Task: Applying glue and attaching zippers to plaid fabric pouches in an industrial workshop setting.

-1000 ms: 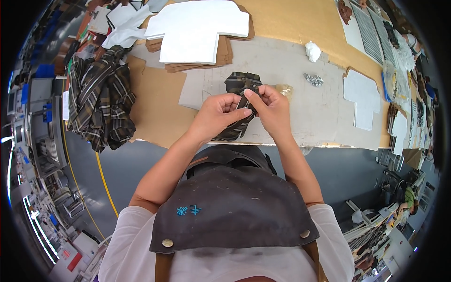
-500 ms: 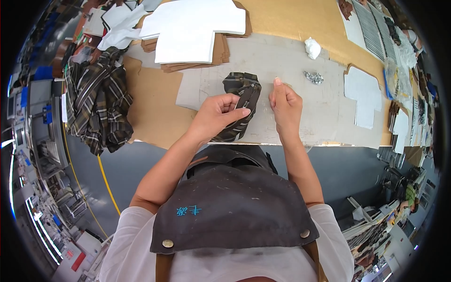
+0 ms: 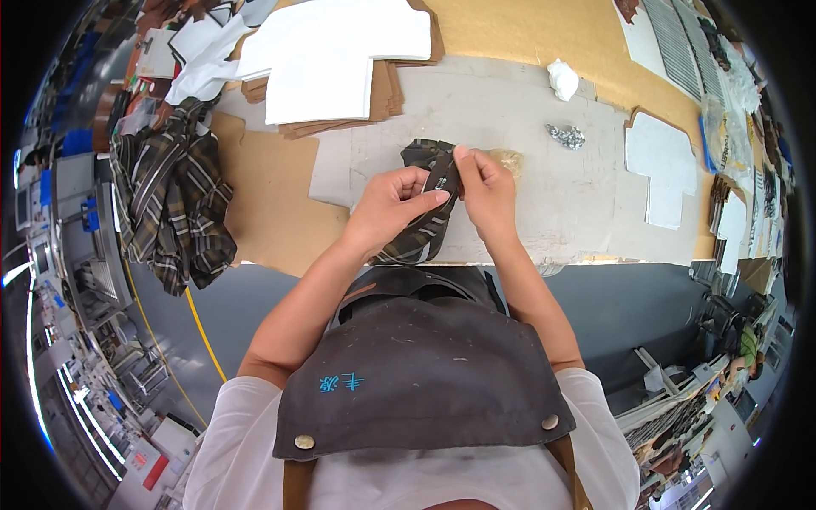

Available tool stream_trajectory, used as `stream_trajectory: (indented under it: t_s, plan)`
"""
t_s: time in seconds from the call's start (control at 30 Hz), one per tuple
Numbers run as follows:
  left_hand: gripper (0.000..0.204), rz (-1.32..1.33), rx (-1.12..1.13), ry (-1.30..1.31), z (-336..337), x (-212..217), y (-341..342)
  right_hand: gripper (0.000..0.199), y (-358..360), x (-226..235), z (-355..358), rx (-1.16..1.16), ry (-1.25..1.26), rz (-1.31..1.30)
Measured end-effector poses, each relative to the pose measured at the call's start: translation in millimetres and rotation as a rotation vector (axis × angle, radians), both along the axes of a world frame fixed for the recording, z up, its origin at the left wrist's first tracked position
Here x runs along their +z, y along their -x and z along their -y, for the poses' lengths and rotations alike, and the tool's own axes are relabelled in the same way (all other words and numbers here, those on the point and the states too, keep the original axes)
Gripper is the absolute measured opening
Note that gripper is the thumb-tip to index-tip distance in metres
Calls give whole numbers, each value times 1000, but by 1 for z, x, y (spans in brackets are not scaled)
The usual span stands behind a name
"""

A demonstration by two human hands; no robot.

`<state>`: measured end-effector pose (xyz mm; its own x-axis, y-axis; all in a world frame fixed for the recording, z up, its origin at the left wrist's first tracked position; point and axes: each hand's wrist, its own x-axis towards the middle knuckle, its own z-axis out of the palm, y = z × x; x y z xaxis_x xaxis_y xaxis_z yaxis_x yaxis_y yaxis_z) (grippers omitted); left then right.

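A small dark plaid fabric piece (image 3: 419,244) lies at the table's near edge. Along it runs a dark strip (image 3: 443,176) with small pale print. My left hand (image 3: 387,211) is closed on the piece from the left, its thumb pressing on the strip. At the strip's far right end, my right hand (image 3: 488,191) has thumb and fingers pinched together on the edge of the fabric. The exact bit between the right fingertips is too small to make out. Part of a yellowish, see-through lump (image 3: 510,160) shows beyond the right hand.
A heap of plaid cloth (image 3: 174,204) hangs over the table edge at left. White cut-out sheets (image 3: 323,64) lie on brown ones at the back; another white stack (image 3: 661,166) is at right. A white wad (image 3: 562,79) and a silvery clump (image 3: 565,136) sit between.
My right hand has come left from beside the fabric and now pinches its edge. My left hand keeps its hold. The whole view has shifted slightly.
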<state>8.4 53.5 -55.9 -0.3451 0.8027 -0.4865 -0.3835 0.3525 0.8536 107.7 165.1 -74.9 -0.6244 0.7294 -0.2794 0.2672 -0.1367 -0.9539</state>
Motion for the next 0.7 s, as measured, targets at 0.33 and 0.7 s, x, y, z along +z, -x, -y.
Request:
stream_trajectory:
  t_s: [0.33, 0.7]
  plan:
    - [16, -50, -56, 126, -19, -17, 8, 24, 6, -23, -23, 47, 93, -54]
    - [35, -130, -50, 97, -26, -51, 27, 32, 29, -63, -43, -30, -25, 34]
